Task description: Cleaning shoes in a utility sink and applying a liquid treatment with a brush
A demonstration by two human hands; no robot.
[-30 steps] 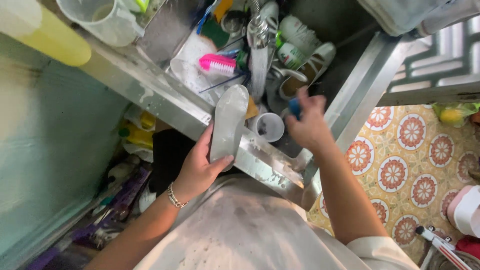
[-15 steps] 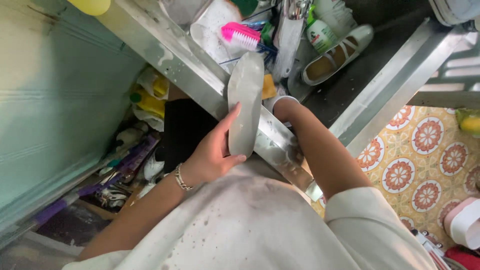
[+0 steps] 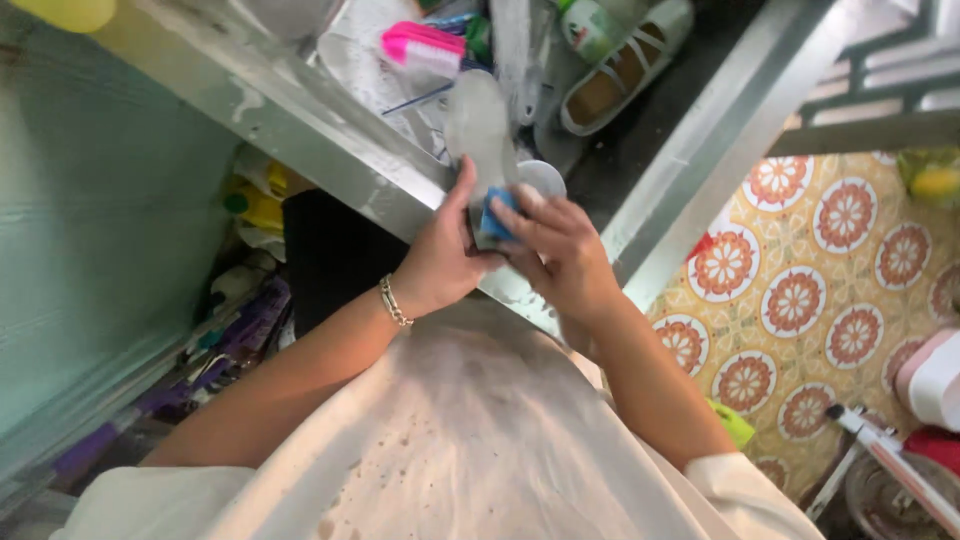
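My left hand [image 3: 445, 260] grips the near end of a grey shoe sole [image 3: 478, 125], holding it upright over the steel sink edge [image 3: 300, 120]. My right hand [image 3: 560, 245] presses a small blue brush or sponge [image 3: 497, 215] against the lower part of that sole. Both hands meet just above the sink rim. A bead bracelet is on my left wrist.
In the sink lie a pink scrubbing brush [image 3: 425, 45], a white-and-green slip-on shoe [image 3: 625, 65], a small white cup [image 3: 543, 177] and bottles. Clutter and yellow items [image 3: 255, 205] sit under the counter at left. Patterned floor tiles [image 3: 830, 260] spread right.
My right hand has come back from the sink with a blue scrubber and now presses it on the sole. The view has shifted slightly closer and downward.
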